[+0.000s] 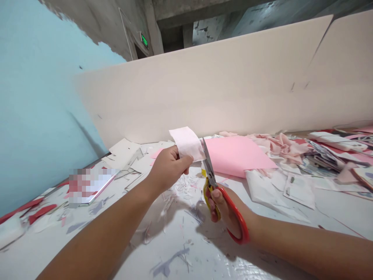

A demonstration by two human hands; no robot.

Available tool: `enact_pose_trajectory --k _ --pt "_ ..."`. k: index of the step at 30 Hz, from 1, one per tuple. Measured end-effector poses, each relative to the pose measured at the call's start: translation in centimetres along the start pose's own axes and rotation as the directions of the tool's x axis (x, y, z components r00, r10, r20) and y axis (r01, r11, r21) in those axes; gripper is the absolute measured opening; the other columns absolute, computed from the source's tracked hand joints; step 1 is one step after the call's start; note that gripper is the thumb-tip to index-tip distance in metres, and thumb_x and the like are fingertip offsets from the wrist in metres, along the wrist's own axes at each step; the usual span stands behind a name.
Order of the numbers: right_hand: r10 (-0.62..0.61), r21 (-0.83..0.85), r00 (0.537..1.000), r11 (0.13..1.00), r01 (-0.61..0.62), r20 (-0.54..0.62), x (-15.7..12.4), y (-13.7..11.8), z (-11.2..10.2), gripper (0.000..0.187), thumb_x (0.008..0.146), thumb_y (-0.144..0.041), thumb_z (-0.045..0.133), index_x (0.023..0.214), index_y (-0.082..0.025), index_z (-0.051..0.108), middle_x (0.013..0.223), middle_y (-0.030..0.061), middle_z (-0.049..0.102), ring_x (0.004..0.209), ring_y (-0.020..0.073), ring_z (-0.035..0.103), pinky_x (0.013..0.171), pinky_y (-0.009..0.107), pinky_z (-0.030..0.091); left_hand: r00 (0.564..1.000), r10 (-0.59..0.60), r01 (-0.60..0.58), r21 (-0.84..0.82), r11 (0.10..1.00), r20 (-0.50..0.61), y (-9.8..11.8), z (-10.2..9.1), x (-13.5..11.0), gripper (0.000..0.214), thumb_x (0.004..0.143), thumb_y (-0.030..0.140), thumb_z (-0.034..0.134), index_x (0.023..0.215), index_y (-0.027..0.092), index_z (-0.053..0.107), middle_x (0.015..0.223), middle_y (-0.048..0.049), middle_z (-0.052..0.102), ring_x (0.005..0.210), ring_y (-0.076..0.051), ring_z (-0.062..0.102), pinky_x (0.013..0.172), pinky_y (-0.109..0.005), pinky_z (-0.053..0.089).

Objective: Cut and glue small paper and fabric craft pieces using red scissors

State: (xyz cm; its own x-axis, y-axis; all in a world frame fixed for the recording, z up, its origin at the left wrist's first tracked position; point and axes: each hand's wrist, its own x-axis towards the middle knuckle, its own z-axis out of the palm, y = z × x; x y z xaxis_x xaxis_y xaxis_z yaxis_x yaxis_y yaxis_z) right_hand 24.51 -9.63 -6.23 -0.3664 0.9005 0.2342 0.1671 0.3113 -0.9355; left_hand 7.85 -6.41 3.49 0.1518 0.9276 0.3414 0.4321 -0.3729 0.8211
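Left hand curled tight, fingers pinching a pale pink paper strip against the thumb. Right hand closed narrow around red-and-yellow plastic-handled scissors, steel blades nearly shut, touching the strip's right edge. Just past the fingers, a flat pink paper sheet lies on a white scrap-strewn table. Right of the hands: crumpled pink paper, a heap of printed paper offcuts. Farthest: tall cream board along the table's far side, blue wall left.
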Motion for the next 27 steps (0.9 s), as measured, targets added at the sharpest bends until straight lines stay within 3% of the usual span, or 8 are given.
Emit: enact_pose_trajectory --k 12,21,24,27 --pt "0.015 -0.020 1.000 1.000 -0.016 -0.017 0.01 0.42 0.16 0.049 0.079 -0.067 0.029 0.063 -0.022 0.036 0.046 -0.0023 0.046 0.043 0.0128 0.046 0.042 0.024 0.033 1.000 -0.012 0.012 -0.012 1.000 -0.010 0.25 0.04 -0.05 0.017 0.066 0.024 0.051 0.051 0.017 0.046 0.042 0.0055 0.047 0.039 -0.007 0.038 0.038 -0.019 0.029" --pt "0.089 -0.001 0.993 0.996 -0.089 -0.077 0.29 -0.03 0.45 0.051 0.077 -0.069 0.030 0.057 -0.022 0.037 0.038 -0.0039 0.043 0.033 0.0090 0.036 0.033 0.021 0.027 1.000 -0.017 0.019 -0.057 0.998 0.022 0.07 -0.01 -0.05 0.014 0.067 0.024 0.053 0.055 0.018 0.049 0.043 0.0059 0.048 0.038 -0.007 0.039 0.038 -0.020 0.030" --pt "0.080 0.028 0.994 0.997 -0.078 -0.069 0.25 0.34 0.47 0.049 0.078 -0.066 0.033 0.060 -0.021 0.038 0.041 -0.0044 0.043 0.036 0.0093 0.039 0.035 0.022 0.030 0.999 -0.003 0.007 -0.104 0.995 0.038 -0.01 -0.12 0.06 0.012 0.067 0.022 0.053 0.057 0.018 0.049 0.042 0.0063 0.047 0.038 -0.006 0.039 0.037 -0.020 0.029" --pt "0.019 0.126 0.999 0.992 -0.013 -0.047 0.31 0.58 0.47 0.045 0.079 -0.062 0.039 0.065 -0.019 0.044 0.053 -0.0019 0.050 0.047 0.0119 0.050 0.046 0.025 0.040 0.995 0.029 -0.010 -0.190 0.982 0.096 -0.05 -0.51 0.28 0.009 0.068 0.022 0.053 0.061 0.018 0.050 0.043 0.0068 0.047 0.038 -0.006 0.038 0.037 -0.019 0.028"
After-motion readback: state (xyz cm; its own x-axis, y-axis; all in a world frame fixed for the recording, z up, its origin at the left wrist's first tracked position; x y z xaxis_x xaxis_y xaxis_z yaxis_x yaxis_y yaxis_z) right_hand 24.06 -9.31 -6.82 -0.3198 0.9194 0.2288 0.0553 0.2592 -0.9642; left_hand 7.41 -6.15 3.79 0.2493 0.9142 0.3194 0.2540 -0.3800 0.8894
